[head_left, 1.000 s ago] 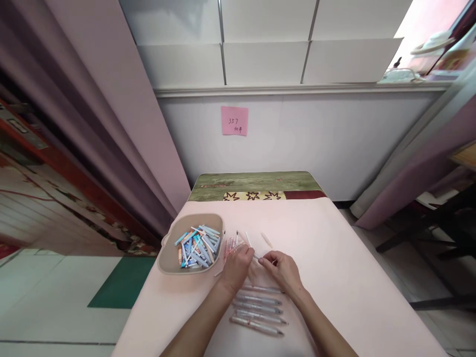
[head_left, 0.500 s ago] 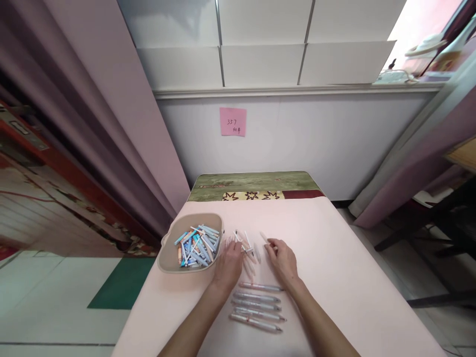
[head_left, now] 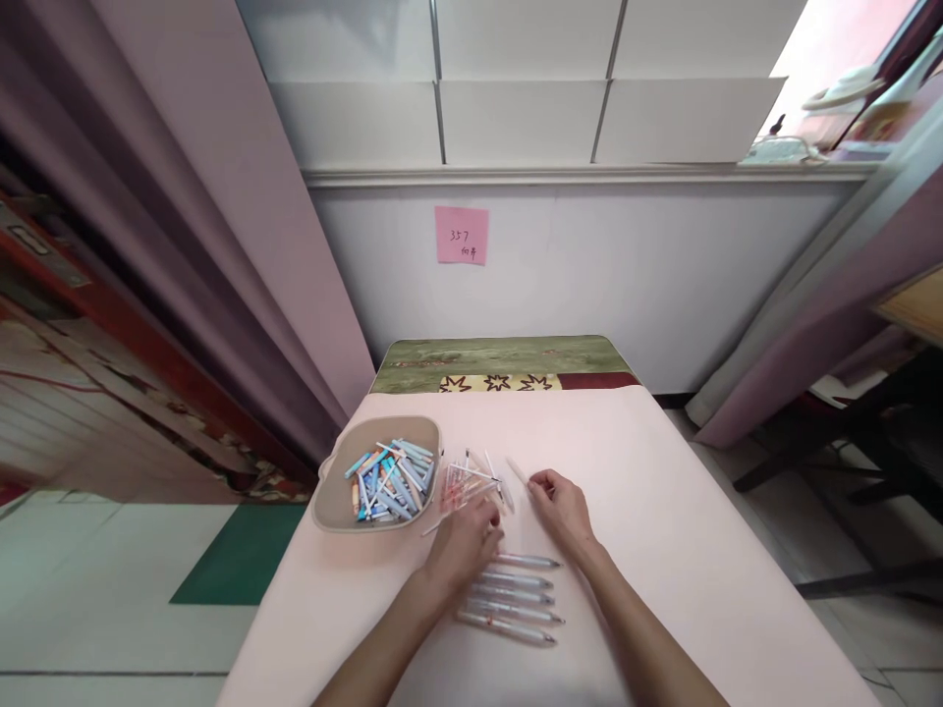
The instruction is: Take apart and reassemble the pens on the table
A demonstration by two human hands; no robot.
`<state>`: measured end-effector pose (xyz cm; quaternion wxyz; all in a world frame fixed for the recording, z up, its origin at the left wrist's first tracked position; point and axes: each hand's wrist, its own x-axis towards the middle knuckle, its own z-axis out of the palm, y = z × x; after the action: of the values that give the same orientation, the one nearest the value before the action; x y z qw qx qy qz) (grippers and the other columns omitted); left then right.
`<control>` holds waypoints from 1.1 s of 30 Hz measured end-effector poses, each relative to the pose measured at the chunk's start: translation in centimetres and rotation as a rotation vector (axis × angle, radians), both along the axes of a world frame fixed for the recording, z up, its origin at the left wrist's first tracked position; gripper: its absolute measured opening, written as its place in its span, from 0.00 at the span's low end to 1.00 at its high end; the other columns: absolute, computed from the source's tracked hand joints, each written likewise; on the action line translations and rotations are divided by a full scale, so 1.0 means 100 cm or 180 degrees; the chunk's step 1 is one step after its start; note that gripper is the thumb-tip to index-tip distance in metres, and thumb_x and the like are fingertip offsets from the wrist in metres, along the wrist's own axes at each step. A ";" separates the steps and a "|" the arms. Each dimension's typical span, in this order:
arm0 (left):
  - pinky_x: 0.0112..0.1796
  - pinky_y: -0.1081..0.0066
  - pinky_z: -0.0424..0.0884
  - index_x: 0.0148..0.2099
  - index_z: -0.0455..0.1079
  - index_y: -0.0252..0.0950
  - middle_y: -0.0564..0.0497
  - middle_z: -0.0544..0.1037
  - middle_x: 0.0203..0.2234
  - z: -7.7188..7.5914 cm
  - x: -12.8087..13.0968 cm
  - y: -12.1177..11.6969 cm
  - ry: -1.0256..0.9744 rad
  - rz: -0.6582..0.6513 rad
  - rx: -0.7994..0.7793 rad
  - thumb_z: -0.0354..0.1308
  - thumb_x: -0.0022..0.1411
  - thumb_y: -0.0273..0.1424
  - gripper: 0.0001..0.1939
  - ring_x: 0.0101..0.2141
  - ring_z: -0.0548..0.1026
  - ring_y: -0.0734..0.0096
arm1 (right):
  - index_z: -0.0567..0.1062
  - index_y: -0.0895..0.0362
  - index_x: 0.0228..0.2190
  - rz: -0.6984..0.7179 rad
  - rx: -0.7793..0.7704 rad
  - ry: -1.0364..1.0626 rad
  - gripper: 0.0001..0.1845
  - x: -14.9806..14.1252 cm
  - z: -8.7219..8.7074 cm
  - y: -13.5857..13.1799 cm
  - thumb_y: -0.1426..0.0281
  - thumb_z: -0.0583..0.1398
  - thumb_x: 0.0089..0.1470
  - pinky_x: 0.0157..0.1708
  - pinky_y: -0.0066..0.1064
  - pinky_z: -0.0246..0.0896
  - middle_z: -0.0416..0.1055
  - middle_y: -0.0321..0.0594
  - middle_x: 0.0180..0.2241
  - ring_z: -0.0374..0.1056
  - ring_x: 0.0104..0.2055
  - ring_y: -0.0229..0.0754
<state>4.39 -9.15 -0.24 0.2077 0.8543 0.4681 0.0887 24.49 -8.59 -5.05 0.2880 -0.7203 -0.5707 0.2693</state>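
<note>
My right hand (head_left: 564, 503) is closed, pinching a pale, slim pen barrel (head_left: 519, 471) that points away to the upper left. My left hand (head_left: 466, 538) has curled fingers at the near side of a loose pile of clear pen parts and thin refills (head_left: 470, 479). What those fingers hold, if anything, is hidden. One thin white stick (head_left: 433, 528) juts out to the left of that hand. Nearer to me, several clear pens (head_left: 516, 595) lie side by side, their left ends partly behind my left hand and wrist.
A beige bin (head_left: 331, 511) on the left holds many blue, white and orange pen parts (head_left: 394, 481). The table has a pale pink cover (head_left: 663, 550), with a green wood-patterned strip (head_left: 501, 352) at its far edge. Behind it, a pink note (head_left: 462, 236) is stuck to the wall.
My left hand has moved off the pile, toward me and slightly right, uncovering more of the pen parts. My right hand stays nearly in place with the pale barrel, which has shifted slightly left.
</note>
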 end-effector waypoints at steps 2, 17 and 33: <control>0.38 0.69 0.64 0.35 0.69 0.39 0.50 0.75 0.34 -0.003 -0.002 -0.007 0.0092 -0.0225 -0.0343 0.54 0.54 0.26 0.06 0.38 0.72 0.65 | 0.75 0.53 0.39 -0.0092 -0.0049 -0.0024 0.14 0.006 -0.001 -0.004 0.63 0.53 0.56 0.32 0.26 0.59 0.76 0.35 0.30 0.71 0.32 0.39; 0.35 0.70 0.64 0.35 0.68 0.39 0.50 0.74 0.31 0.024 -0.021 -0.019 -0.1123 0.0074 -0.0481 0.49 0.61 0.26 0.07 0.34 0.71 0.66 | 0.75 0.56 0.35 0.0294 -0.0199 -0.0426 0.10 -0.034 0.013 0.033 0.73 0.57 0.51 0.32 0.27 0.53 0.76 0.40 0.30 0.69 0.33 0.40; 0.15 0.80 0.56 0.32 0.67 0.34 0.50 0.76 0.27 0.015 -0.004 0.012 -0.4039 0.1579 -0.2149 0.61 0.54 0.44 0.17 0.20 0.70 0.78 | 0.78 0.54 0.32 0.0382 -0.0017 -0.0170 0.09 -0.034 0.023 0.026 0.69 0.57 0.53 0.32 0.27 0.54 0.76 0.39 0.30 0.69 0.34 0.41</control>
<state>4.02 -7.97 1.30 0.6612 0.3993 0.4389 0.4590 21.14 -5.94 -2.71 0.2541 -0.6925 -0.6196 0.2683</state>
